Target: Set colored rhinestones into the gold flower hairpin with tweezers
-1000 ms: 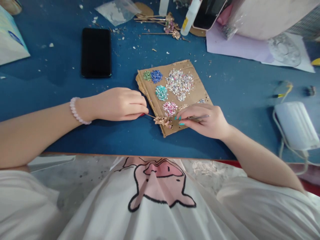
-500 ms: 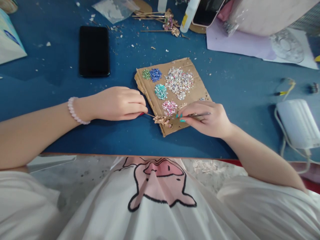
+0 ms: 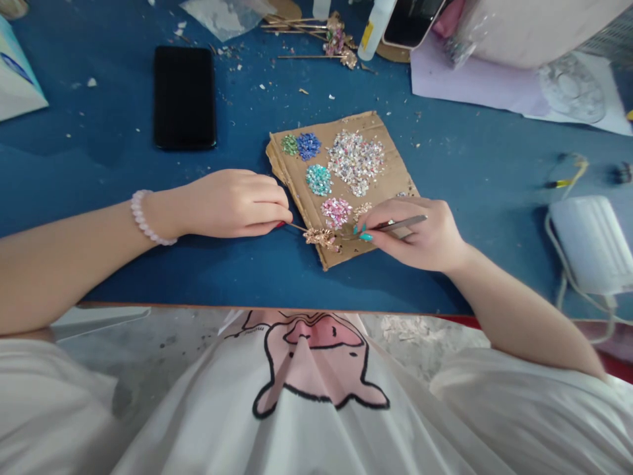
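1. Tool [image 3: 403, 223] in the right hand [image 3: 420, 231] has tipped since the earlier frames, its back end now farther up and to the right; that hand has shifted slightly right, while the left [image 3: 237, 203] has barely moved.
2. Left hand: fingers closed on the stem of a gold pin [image 3: 320, 237], whose ornate head is at the cardboard's [image 3: 395, 178] near left edge.
3. Right hand: fingertips pinching the metal tool, its tip just beside the pin's head; whether they touch, I cannot tell.
4. On the cardboard, pink chips [image 3: 336, 212] are nearest the pin's head, with teal [image 3: 319, 180], blue [image 3: 308, 146], green [image 3: 289, 144] and silvery [image 3: 356, 158] piles beyond.
5. More pins [image 3: 336, 43] lie at the table's [image 3: 237, 277] far side; a black device [image 3: 184, 97] lies beyond the left hand.
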`<state>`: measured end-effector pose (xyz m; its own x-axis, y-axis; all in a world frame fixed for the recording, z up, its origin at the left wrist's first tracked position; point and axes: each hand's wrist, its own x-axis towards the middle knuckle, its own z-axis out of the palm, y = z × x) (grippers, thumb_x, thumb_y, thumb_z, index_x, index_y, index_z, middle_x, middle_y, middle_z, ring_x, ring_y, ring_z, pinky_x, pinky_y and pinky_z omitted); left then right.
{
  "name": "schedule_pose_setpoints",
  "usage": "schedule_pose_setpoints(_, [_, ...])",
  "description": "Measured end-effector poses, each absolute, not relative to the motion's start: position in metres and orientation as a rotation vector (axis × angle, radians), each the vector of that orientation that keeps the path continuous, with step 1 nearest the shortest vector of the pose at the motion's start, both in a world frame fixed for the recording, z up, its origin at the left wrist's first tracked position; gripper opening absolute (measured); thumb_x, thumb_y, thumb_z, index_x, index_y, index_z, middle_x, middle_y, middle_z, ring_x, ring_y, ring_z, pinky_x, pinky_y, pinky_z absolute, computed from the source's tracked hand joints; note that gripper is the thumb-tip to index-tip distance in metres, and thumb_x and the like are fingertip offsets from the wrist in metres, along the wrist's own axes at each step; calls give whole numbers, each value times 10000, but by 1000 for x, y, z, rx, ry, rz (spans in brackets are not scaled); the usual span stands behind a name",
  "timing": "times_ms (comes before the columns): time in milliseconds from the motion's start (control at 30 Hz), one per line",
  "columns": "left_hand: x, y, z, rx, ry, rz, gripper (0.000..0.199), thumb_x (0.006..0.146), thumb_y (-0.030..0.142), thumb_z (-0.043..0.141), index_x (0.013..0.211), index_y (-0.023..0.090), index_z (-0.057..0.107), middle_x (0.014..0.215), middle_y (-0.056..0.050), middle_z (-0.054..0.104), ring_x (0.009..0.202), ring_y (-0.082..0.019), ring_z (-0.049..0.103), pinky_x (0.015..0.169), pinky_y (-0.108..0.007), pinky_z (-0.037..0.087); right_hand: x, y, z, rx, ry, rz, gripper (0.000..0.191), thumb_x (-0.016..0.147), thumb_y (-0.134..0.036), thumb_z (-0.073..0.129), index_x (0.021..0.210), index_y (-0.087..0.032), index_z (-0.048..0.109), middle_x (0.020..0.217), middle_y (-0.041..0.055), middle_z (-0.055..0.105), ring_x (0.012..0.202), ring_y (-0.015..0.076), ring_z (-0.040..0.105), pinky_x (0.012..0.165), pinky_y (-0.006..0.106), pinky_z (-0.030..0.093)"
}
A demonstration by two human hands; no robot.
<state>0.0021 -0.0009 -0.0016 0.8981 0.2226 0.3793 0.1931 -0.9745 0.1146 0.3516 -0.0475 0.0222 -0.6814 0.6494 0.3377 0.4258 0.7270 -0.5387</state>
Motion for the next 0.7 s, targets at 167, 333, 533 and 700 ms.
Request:
schedule_pose_setpoints(167, [2, -1, -2, 2965, 345, 601, 280, 1116, 325, 533, 1108, 306, 812, 1026, -46, 836, 947, -189, 790, 804, -296, 616, 352, -47, 23, -687, -2449, 512, 90, 1046, -265, 666, 964, -278, 700, 915, 0, 845, 770, 161, 790, 707, 302, 617])
schedule_pose_setpoints(333, [2, -1, -2, 2911, 385, 586, 286, 1112, 336, 539, 1106, 309, 823, 1042, -44, 835, 971, -177, 783, 845, -272, 611, 350, -48, 20, -613, -2438, 454, 67, 1046, -238, 691, 982, -254, 686, 873, -1, 831, 731, 148, 767, 673, 284, 596])
schedule_pose_setpoints(533, [1, -2, -4, 2908, 390, 590, 272, 1103, 343, 548, 1111, 319, 819, 1061, -37, 838, 996, -181, 790, 844, -273, 619, 352, -47, 23, -645, -2415, 486, 88, 1048, -230, 674, 968, -261, 697, 891, -6, 822, 764, 138, 758, 693, 275, 581])
schedule_pose_setpoints(700, [0, -1, -4, 2930, 382, 574, 258, 1093, 334, 561, 1146, 350, 814, 1054, -44, 839, 990, -199, 798, 832, -301, 636, 352, -46, 24, -700, -2436, 502, 116, 1050, -264, 659, 940, -268, 694, 885, -5, 830, 753, 149, 770, 695, 293, 595])
